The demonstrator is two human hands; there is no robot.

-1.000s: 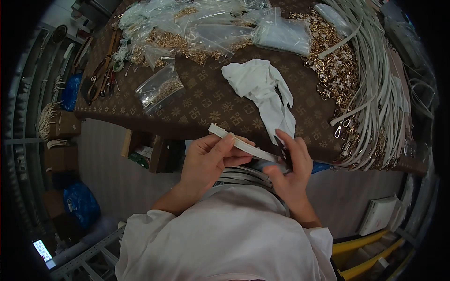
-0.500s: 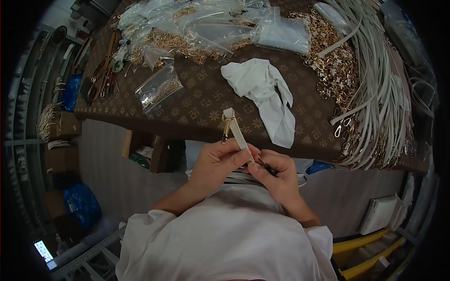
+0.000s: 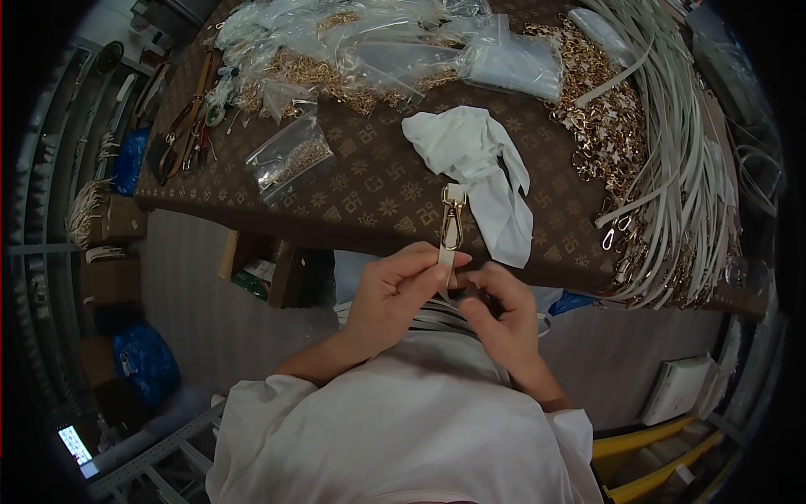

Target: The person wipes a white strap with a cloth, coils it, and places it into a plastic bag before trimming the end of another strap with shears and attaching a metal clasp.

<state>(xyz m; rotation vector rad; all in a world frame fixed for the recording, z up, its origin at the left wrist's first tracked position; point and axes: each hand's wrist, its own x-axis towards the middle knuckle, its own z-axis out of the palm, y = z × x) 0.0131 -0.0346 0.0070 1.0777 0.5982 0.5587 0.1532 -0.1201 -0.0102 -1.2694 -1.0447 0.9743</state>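
Strap (image 3: 447,256): one white strip, gold clip (image 3: 452,220) hanging off its top end, held upright just past the near bench (image 3: 361,189) edge, in front of the chest. Left hand (image 3: 395,290) pinched shut on the strap below the clip, fingers curled. Right hand (image 3: 499,315) closed against it from the other side, fingertips touching the lower strap. No readable writing; bench cover shows a repeating monogram pattern only. One white cloth (image 3: 474,164) beside the clip. Strap bundle (image 3: 672,168) at right, uncountable. Several hardware bags (image 3: 290,155), count unclear.
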